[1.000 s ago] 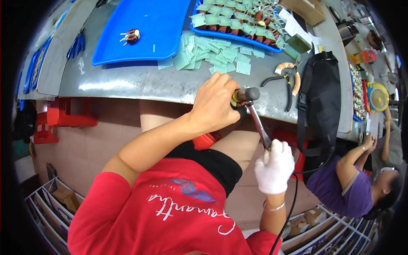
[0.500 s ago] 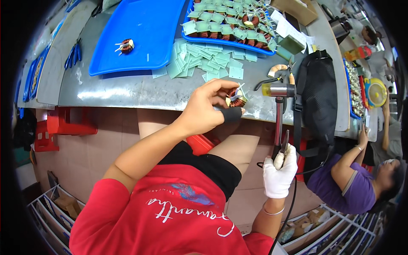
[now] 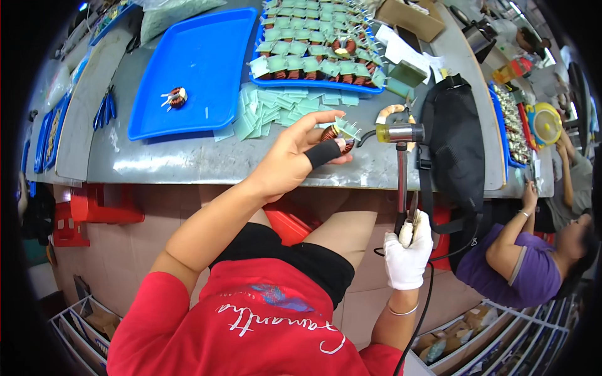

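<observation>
My left hand (image 3: 285,160), with a black sleeve on its thumb, pinches a copper-wound toroidal coil (image 3: 347,146) over the bench's near edge. A pale green board (image 3: 348,128) with thin wire ends poking through sits against the coil. My right hand (image 3: 406,254), in a white glove, is closed around a hammer (image 3: 402,169); the hammer's head has a yellowish face and points up, at the bench edge. A dark metal tool like pliers (image 3: 414,203) also sticks up from that glove; its handles are mostly hidden.
Another coil lies in a blue tray (image 3: 141,128) at left. Loose green boards (image 3: 276,113) are heaped beside a second blue tray (image 3: 313,83) packed with board-topped coils. A black bag (image 3: 461,138) lies on the right. Blue-handled pliers (image 3: 105,109) rest far left. A co-worker in purple (image 3: 511,269) sits at right.
My left hand has turned the coil so the green board now faces upward. The right hand still holds the hammer. The whole view has shifted slightly.
</observation>
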### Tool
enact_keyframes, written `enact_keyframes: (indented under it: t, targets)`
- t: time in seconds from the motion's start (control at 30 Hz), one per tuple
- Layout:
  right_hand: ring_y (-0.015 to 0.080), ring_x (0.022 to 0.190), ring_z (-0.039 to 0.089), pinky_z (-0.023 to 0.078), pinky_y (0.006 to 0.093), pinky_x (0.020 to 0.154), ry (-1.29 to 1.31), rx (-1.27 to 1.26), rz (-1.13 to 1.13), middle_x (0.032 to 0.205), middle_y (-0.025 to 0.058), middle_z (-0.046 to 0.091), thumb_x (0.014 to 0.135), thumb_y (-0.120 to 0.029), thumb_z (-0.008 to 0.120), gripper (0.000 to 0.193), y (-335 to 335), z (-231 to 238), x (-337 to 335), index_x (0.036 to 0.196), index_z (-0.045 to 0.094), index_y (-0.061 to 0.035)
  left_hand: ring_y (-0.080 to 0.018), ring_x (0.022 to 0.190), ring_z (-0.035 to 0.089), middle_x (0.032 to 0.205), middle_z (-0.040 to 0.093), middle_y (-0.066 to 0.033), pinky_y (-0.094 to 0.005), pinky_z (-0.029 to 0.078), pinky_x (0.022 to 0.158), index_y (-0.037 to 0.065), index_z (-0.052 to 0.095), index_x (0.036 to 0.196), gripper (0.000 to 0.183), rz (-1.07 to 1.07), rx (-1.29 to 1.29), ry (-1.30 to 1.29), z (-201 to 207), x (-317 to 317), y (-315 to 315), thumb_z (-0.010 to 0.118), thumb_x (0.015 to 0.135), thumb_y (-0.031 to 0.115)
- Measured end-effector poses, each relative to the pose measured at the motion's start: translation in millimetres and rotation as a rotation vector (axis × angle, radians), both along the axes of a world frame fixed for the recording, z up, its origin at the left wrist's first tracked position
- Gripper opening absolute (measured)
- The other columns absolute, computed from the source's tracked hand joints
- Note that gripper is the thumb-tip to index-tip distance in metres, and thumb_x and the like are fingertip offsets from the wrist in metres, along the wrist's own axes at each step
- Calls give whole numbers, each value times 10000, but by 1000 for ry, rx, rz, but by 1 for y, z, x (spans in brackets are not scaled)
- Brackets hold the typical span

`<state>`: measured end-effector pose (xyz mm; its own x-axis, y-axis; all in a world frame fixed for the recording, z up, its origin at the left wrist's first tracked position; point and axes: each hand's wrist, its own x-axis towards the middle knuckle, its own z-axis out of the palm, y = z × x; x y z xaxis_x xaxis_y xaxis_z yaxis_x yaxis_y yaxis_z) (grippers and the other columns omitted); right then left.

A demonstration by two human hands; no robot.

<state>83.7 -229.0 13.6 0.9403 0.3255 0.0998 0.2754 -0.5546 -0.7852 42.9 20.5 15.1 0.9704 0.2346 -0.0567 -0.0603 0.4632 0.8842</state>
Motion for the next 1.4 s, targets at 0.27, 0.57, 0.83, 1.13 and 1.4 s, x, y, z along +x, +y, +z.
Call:
enact_keyframes:
  t: [0.27,0.57,0.83,1.13,1.4]
  targets:
    - [100,604,397,399,224,580,-10,155,-91,707,23,455,673,69,583,301,1,0,16,960,542,-13,-118,842,586,945,610,-73,-255,479,774,12,482,1242,404,128,507,-112,8,89,18,645,872,35]
    - [85,803,476,436,205,740,110,163,-117,959,35,520,708,105,647,499,-14,-9,34,1177,489,41,-345,994,572,1017,595,-160,-386,451,859,32,512,1150,492,232,1446,-354,25,206,32,482,704,-174]
    - [131,688,476,439,242,665,-93,148,-111,796,61,527,688,66,603,342,3,1,66,1018,533,7,-292,1028,519,1033,608,-80,-357,418,935,104,619,1182,641,-42,1532,-360,26,249,37,494,621,-181]
    - [387,774,583,478,433,712,-349,-191,-187,848,189,579,759,-58,572,224,38,11,133,973,543,2,-222,962,628,1081,656,-133,-307,475,867,75,567,1239,510,-29,1052,-265,6,259,39,664,757,-62]
    - [382,786,592,479,420,728,-593,-276,-336,872,182,581,755,-31,538,262,75,18,160,1016,538,-18,-232,948,644,1033,671,-140,-307,480,842,49,575,1182,470,7,1059,-274,2,260,42,707,737,-27]
